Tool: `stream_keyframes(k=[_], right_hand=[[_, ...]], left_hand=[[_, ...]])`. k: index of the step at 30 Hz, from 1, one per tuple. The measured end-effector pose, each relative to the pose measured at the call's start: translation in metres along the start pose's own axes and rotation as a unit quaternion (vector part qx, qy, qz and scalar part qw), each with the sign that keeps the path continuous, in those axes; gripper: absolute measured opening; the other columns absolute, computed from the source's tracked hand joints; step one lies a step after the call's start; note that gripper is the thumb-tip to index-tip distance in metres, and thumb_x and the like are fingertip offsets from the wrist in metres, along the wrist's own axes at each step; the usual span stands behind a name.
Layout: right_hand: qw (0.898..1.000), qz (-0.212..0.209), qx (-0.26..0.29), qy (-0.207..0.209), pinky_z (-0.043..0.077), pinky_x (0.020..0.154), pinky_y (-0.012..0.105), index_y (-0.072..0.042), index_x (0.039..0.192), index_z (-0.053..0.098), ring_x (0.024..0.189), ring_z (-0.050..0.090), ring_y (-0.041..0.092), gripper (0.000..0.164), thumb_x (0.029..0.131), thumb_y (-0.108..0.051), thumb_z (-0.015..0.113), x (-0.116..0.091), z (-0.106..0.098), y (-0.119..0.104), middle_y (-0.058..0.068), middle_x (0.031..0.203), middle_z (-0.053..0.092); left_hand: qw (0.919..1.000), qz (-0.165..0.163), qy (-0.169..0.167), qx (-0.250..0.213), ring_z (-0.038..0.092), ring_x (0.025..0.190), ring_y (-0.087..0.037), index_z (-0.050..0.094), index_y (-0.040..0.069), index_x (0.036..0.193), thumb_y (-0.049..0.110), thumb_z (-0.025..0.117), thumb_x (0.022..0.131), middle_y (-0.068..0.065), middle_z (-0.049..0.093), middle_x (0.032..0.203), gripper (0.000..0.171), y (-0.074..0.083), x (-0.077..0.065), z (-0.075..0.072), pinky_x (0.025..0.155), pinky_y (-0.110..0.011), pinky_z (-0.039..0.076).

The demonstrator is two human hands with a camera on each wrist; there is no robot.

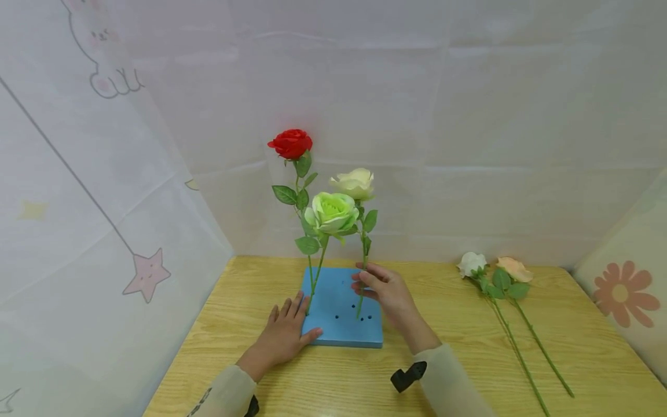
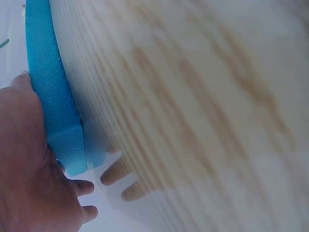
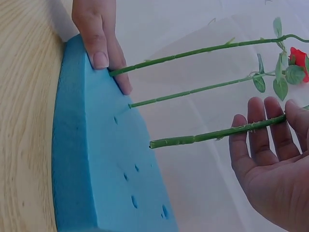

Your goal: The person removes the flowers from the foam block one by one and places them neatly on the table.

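My right hand pinches the green stem of a cream rose between thumb and fingers. In the right wrist view, the cut end of that stem hangs just off the surface of a blue foam block. My left hand rests on the block's left front corner, its fingers spread and the thumb on top. A red rose and a pale green rose stand in the block's left part, close to the left fingers. Several small holes dot the block's top.
A white rose and a peach rose lie on the wooden table to the right, stems toward the front. Pale printed cloth hangs behind and at both sides.
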State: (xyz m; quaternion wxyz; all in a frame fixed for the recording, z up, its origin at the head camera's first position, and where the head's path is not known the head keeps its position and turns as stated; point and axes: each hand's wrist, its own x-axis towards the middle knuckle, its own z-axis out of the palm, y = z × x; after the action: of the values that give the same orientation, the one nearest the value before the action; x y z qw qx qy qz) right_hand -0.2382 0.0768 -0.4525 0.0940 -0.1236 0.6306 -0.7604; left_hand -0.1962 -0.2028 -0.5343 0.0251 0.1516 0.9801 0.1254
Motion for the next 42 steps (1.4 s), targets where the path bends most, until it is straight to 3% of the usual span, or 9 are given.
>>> stream_keyframes(k=[4,11,16,23,36,42], right_hand=[[1.000,0.006,0.000,0.003,0.056,0.095,0.043,-0.004,0.140,0.060,0.100,0.072,0.023,0.044,0.101,-0.023,0.066,-0.004,-0.009,0.000,0.011,0.114,0.073],[1.000,0.009,0.003,0.001,0.056,0.095,0.044,-0.001,0.143,0.056,0.099,0.071,0.022,0.048,0.101,-0.023,0.066,-0.013,-0.026,-0.002,0.020,0.121,0.068],[1.000,0.014,-0.012,0.006,0.057,0.093,0.044,-0.003,0.141,0.058,0.097,0.071,0.024,0.046,0.101,-0.024,0.065,-0.018,-0.040,0.000,0.012,0.115,0.070],[0.999,0.032,-0.027,0.008,0.057,0.091,0.048,-0.006,0.139,0.061,0.095,0.072,0.026,0.044,0.100,-0.027,0.066,-0.027,-0.054,-0.001,0.015,0.118,0.068],[0.998,0.050,-0.048,-0.004,0.057,0.089,0.053,-0.005,0.147,0.051,0.094,0.072,0.032,0.054,0.101,-0.029,0.065,-0.046,-0.083,-0.001,0.012,0.111,0.069],[0.996,0.060,-0.059,-0.003,0.058,0.087,0.049,-0.004,0.150,0.047,0.092,0.072,0.025,0.057,0.102,-0.030,0.063,-0.055,-0.097,0.001,0.011,0.115,0.069]], left_hand=[[1.0000,0.003,0.003,-0.005,0.022,0.151,-0.046,0.018,0.010,0.164,0.072,0.037,0.099,-0.014,0.012,0.170,0.092,0.000,0.000,0.000,0.116,-0.069,0.018],[1.0000,0.002,0.004,-0.001,0.020,0.152,-0.045,0.016,0.011,0.164,0.073,0.035,0.099,-0.013,0.009,0.170,0.092,-0.002,0.001,0.003,0.117,-0.069,0.016],[1.0000,0.003,0.002,-0.006,0.020,0.152,-0.045,0.017,0.011,0.164,0.073,0.036,0.098,-0.014,0.010,0.170,0.092,-0.001,0.001,0.002,0.117,-0.069,0.016],[1.0000,0.004,-0.001,-0.009,0.019,0.152,-0.045,0.016,0.011,0.164,0.071,0.038,0.099,-0.013,0.009,0.170,0.092,-0.002,0.001,0.002,0.117,-0.069,0.016],[1.0000,0.005,-0.001,-0.004,0.019,0.152,-0.045,0.016,0.011,0.164,0.073,0.036,0.099,-0.014,0.009,0.170,0.092,-0.002,0.001,0.001,0.117,-0.069,0.017],[1.0000,0.006,-0.002,0.000,0.019,0.152,-0.045,0.015,0.011,0.164,0.073,0.035,0.099,-0.014,0.009,0.170,0.092,-0.003,0.002,0.002,0.117,-0.069,0.017]])
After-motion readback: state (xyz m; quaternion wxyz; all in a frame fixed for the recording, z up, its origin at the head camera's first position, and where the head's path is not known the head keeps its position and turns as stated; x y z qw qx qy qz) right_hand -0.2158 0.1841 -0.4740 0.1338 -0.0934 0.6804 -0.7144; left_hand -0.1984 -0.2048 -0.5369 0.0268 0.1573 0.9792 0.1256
